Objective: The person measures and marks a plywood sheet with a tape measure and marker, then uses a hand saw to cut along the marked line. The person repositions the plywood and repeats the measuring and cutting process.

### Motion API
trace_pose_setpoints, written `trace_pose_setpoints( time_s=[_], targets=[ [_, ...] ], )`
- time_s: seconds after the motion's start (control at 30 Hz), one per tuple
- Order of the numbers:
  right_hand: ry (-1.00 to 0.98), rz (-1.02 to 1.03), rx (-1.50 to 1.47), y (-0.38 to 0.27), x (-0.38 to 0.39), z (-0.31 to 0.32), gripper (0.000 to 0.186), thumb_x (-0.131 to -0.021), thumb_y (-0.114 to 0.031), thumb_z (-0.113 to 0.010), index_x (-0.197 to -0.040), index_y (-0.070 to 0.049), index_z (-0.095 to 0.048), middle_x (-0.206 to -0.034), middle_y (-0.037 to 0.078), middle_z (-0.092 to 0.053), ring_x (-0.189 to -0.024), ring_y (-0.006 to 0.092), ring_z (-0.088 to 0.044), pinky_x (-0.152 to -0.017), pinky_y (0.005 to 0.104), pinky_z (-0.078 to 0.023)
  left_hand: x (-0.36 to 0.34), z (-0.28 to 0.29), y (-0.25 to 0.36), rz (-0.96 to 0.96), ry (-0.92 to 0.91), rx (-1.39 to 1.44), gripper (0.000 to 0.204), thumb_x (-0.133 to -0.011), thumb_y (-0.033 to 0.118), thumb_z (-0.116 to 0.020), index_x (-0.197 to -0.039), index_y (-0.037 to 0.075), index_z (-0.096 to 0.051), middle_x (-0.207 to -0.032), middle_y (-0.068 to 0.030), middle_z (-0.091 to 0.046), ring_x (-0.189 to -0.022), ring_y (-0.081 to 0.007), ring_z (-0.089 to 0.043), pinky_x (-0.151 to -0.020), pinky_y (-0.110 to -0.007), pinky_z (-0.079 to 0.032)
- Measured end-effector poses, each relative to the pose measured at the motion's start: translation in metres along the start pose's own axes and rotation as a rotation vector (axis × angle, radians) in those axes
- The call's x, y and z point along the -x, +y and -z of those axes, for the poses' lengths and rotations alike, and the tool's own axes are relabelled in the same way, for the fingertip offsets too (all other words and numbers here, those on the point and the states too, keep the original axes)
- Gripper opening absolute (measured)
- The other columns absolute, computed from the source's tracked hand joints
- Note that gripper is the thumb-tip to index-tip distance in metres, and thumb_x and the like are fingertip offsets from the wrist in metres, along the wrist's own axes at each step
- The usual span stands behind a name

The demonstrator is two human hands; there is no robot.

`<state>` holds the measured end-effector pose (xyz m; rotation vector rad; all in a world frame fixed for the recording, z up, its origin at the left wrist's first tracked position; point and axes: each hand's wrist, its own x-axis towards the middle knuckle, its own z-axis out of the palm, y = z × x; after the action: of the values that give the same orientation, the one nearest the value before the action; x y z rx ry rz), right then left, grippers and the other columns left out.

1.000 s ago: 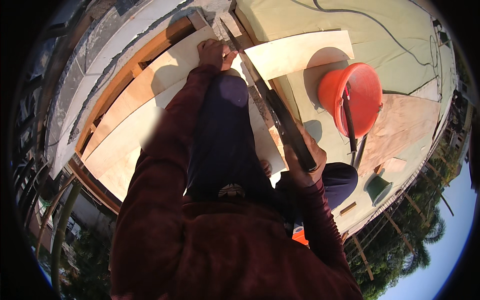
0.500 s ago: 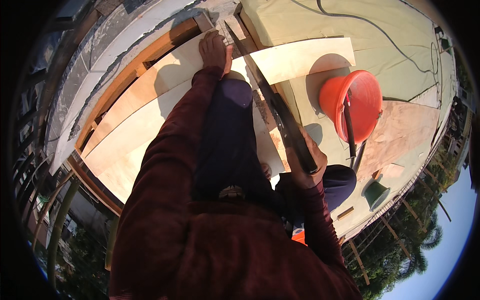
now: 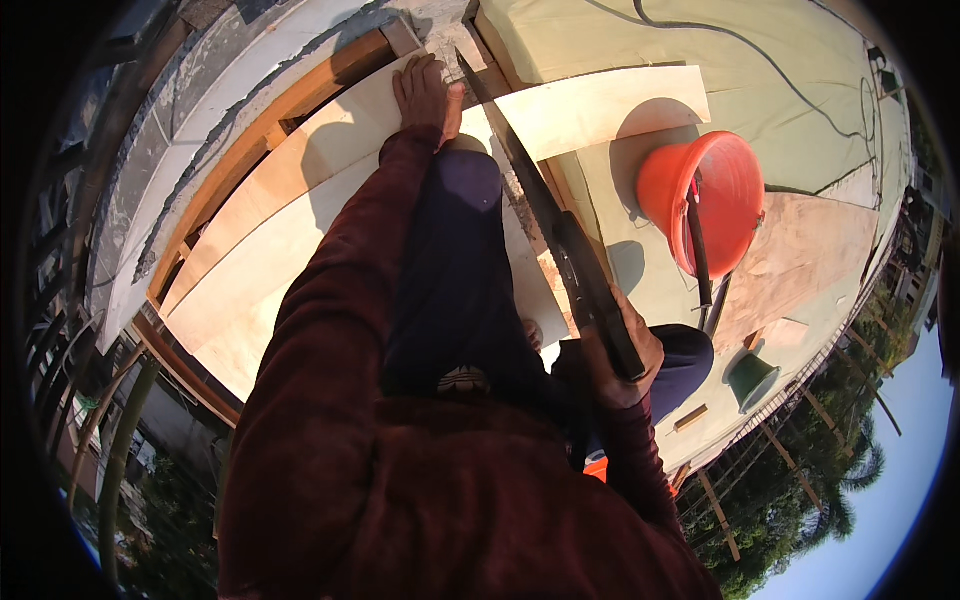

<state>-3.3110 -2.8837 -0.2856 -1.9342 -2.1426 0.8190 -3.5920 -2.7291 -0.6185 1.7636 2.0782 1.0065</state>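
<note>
The right hand [image 3: 632, 345] is gripping a saw [image 3: 530, 165], its grip closed around the dark handle, while the blade is slanting across a pale board [image 3: 620, 100]. The left hand [image 3: 427, 98] is resting, grip open, on pale wood [image 3: 360, 115] left of the blade. A red bucket [image 3: 727, 200] is standing to the right.

We see a near-black saw [image 3: 545, 203], a pale cream plywood strip [image 3: 612, 102], a red-orange bucket [image 3: 662, 180], a green pail [image 3: 752, 382], maroon sleeves [image 3: 340, 290], navy trousers [image 3: 450, 290] and pale yellow sheeting [image 3: 570, 48].
</note>
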Motion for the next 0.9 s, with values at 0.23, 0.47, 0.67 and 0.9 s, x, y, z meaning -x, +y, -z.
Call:
trace_pose_setpoints(
  time_s=[0.23, 0.47, 0.67, 0.9],
  targets=[
    [0.015, -0.031, -0.239, -0.003, -0.008, 0.002, 0.053, -0.075, -0.005, -0.07, -0.128, -0.007, -0.063, -0.093, 0.012, -0.072, -0.078, 0.025, -0.071, -0.071, 0.0326, -0.056, 0.001, -0.002, 0.0, -0.013, 0.01, -0.033, 0.058, -0.096, 0.047, -0.047, -0.133, 0.002, -0.045, -0.146, -0.0182, -0.041, -0.145, -0.0378, -0.026, -0.118, -0.061, -0.008],
    [-0.029, -0.031, -0.201, -0.006, -0.002, 0.011, 0.051, -0.076, -0.006, -0.071, -0.126, -0.005, -0.061, -0.095, 0.012, -0.072, -0.079, 0.0266, -0.071, -0.072, 0.033, -0.056, -0.001, 0.001, -0.001, -0.009, 0.0, -0.025, 0.058, -0.095, 0.046, -0.05, -0.133, 0.002, -0.045, -0.144, -0.0178, -0.043, -0.144, -0.038, -0.026, -0.118, -0.06, -0.009],
    [-0.004, 0.041, -0.058, 0.003, -0.001, 0.007, 0.052, -0.076, -0.008, -0.071, -0.127, -0.005, -0.061, -0.102, 0.015, -0.073, -0.085, 0.0281, -0.073, -0.075, 0.0341, -0.058, -0.001, 0.002, 0.001, -0.011, -0.041, -0.075, 0.06, -0.095, 0.046, -0.048, -0.134, 0.001, -0.045, -0.144, -0.0185, -0.043, -0.144, -0.0383, -0.026, -0.118, -0.06, -0.008],
    [-0.021, -0.02, -0.154, 0.004, 0.008, 0.012, 0.054, -0.078, -0.007, -0.07, -0.131, -0.007, -0.061, -0.096, 0.011, -0.073, -0.082, 0.0236, -0.072, -0.075, 0.0316, -0.056, -0.001, 0.003, 0.003, -0.008, -0.008, -0.026, 0.057, -0.096, 0.047, -0.046, -0.132, 0.002, -0.047, -0.144, -0.0179, -0.044, -0.144, -0.0392, -0.027, -0.117, -0.061, -0.008]
  ],
)
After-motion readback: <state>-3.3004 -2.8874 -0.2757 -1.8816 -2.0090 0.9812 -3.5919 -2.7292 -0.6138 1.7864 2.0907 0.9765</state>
